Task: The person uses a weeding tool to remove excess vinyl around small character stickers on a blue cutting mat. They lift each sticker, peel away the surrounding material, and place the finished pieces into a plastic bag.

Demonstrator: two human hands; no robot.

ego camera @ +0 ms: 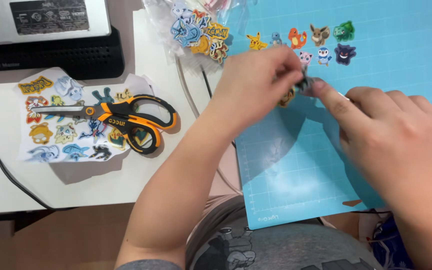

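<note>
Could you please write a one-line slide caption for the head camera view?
Both hands, left hand and right hand, pinch a small sticker over a blue cutting mat; scissors lie nearby.

Both bare forearms reach forward, converging. Left hand fingers curled in a pinch; right hand knuckles up, index finger extended toward left fingertips.
</note>
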